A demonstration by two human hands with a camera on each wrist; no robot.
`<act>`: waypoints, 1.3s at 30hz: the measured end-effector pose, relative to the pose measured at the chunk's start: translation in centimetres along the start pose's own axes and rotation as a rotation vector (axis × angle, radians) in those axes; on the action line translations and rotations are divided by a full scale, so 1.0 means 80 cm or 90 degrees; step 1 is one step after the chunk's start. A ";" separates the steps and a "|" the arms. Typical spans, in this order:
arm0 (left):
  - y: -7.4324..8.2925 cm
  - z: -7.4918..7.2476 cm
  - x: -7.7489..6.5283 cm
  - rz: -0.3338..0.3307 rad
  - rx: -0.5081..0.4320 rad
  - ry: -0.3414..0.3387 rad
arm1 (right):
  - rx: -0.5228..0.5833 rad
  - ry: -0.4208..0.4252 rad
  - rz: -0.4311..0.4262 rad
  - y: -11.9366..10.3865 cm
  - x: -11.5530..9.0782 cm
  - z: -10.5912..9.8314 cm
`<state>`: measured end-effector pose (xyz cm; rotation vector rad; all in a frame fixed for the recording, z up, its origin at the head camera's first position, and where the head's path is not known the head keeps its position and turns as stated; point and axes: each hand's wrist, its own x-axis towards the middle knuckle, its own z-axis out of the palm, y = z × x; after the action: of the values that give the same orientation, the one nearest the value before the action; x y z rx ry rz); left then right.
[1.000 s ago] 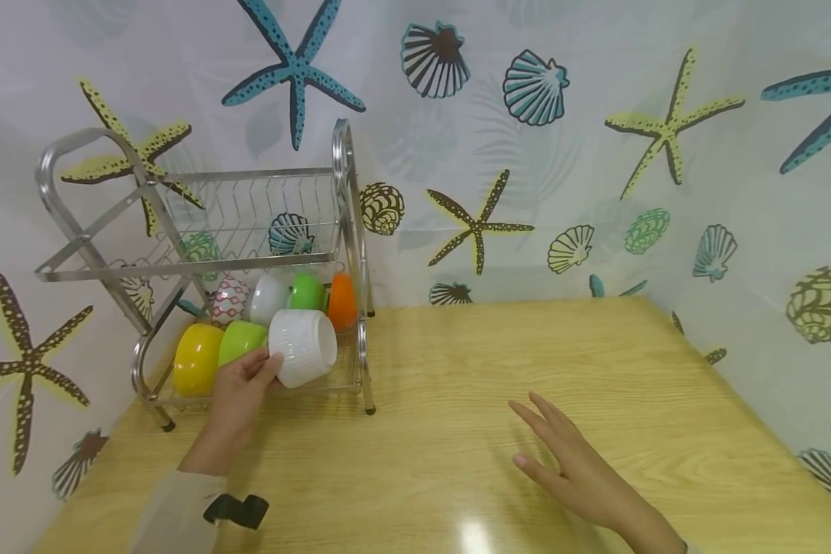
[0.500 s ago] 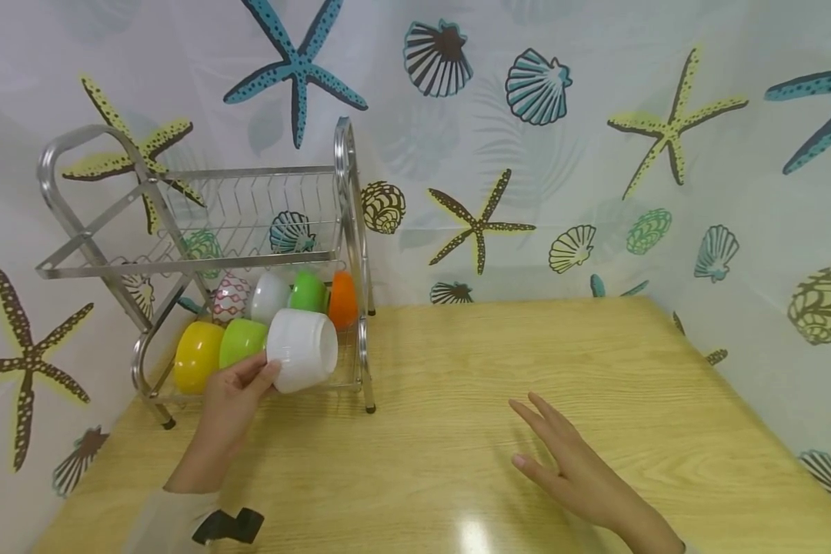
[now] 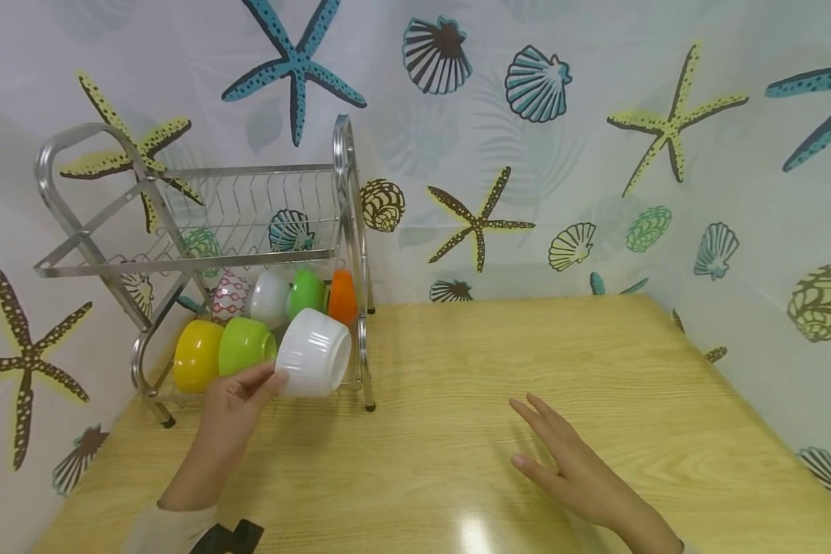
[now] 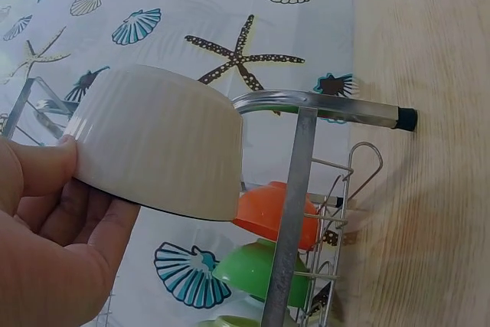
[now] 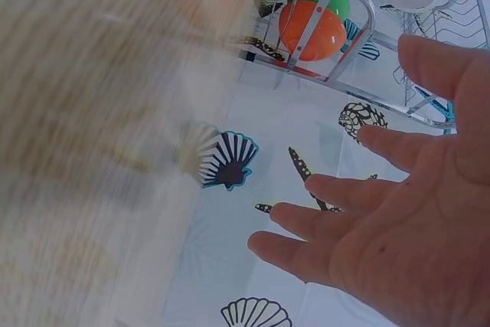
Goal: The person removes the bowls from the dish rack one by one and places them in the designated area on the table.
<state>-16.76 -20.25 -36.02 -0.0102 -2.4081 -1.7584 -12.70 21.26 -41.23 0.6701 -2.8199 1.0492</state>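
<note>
My left hand [image 3: 231, 408] pinches the rim of a white ribbed bowl [image 3: 313, 354], thumb on the near side. The bowl is tipped on its side with its base facing right, in front of the rack's lower tier. In the left wrist view the white bowl [image 4: 157, 147] covers part of the rack, and the thumb [image 4: 50, 166] lies against its wall. A light green bowl [image 3: 244, 345] and a yellow bowl [image 3: 197, 358] stand on edge just left of it. Over the table at right, my right hand [image 3: 575, 469] has its fingers spread and holds nothing.
The two-tier metal dish rack [image 3: 201, 268] stands at the left of the wooden table [image 3: 485, 362]. Behind the front bowls are a red-patterned bowl [image 3: 231, 298], a white one [image 3: 268, 298], a green bowl [image 3: 306, 292] and an orange bowl [image 3: 342, 296]. A seashell-print curtain [image 3: 471, 131] surrounds the table.
My left hand has drawn the white bowl slightly toward me and to the right, away from the light green bowl, whose base now shows. My right hand has stayed put.
</note>
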 end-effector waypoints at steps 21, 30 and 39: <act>0.022 0.023 -0.022 0.287 -0.021 -0.020 | 0.024 -0.016 0.005 -0.001 -0.001 0.003; 0.025 0.038 -0.026 0.464 0.071 -0.078 | 0.018 -0.017 -0.024 0.000 0.000 0.002; 0.025 0.053 -0.031 0.615 0.183 -0.148 | 0.001 -0.019 -0.093 -0.004 0.002 0.005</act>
<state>-14.66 -15.40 -35.68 -1.1672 -2.1418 -0.9880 -12.64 20.73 -41.27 0.8836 -2.7456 1.0251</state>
